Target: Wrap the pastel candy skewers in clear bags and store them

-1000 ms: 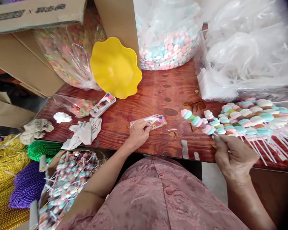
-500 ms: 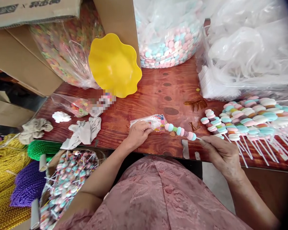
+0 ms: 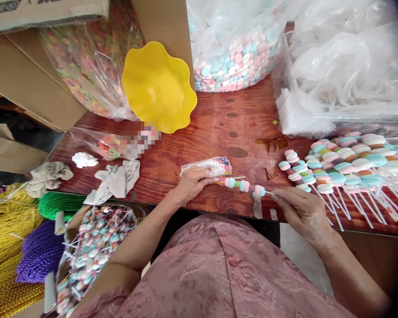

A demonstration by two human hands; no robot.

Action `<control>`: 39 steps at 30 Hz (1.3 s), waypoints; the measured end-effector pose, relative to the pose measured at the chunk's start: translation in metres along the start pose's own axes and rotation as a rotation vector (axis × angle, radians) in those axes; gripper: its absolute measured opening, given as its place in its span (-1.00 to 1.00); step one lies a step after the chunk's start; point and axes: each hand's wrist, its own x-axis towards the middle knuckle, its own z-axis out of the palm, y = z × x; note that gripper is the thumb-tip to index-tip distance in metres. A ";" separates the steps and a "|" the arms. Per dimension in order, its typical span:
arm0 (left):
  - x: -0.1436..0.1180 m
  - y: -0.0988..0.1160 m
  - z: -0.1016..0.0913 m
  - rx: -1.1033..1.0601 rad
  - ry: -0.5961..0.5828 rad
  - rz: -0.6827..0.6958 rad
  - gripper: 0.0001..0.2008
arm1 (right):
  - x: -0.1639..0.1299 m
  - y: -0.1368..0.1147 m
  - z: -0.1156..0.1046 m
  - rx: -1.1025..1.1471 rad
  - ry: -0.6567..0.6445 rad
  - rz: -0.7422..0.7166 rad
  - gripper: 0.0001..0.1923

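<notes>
Your right hand (image 3: 305, 212) pinched the bare end of a candy skewer (image 3: 243, 185), a thin white stick threaded with pink, blue and green sweets, and held it level just above the front edge of the wooden bench (image 3: 225, 128). Its far tip pointed left and met the fingers of your left hand (image 3: 192, 183), which was closed on a small stack of printed cards or sleeves (image 3: 212, 167) lying on the bench. To the right lay a heap of finished candy skewers (image 3: 345, 163), their sticks fanned toward you. Behind stood a yellow wavy-edged bowl (image 3: 157, 86), a clear bag of pastel candies (image 3: 234, 62) and another of multicoloured ring candies (image 3: 86, 66). Crumpled cloths (image 3: 116, 183) lay at the left, and below the bench edge sat a box of wrapped lollipops (image 3: 93, 247) beside spools of gold, green and purple cord (image 3: 36, 251). The risk I judged here: you gripped the stick only at its end, so the loaded tip could sag or the sweets slide off, and a snag against the cards might tip the skewer over the bench edge.
</notes>
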 end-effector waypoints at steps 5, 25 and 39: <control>0.000 0.001 0.006 0.022 -0.010 0.088 -0.82 | 0.012 -0.016 -0.006 -0.282 -0.038 -0.175 -0.86; 0.005 0.012 -0.003 0.114 -0.039 0.308 -0.67 | 0.034 -0.018 -0.004 -0.076 -0.101 -0.275 -0.78; 0.009 0.034 0.000 0.410 -0.153 0.184 -0.50 | 0.056 -0.039 -0.017 -0.286 -0.037 -0.475 -0.76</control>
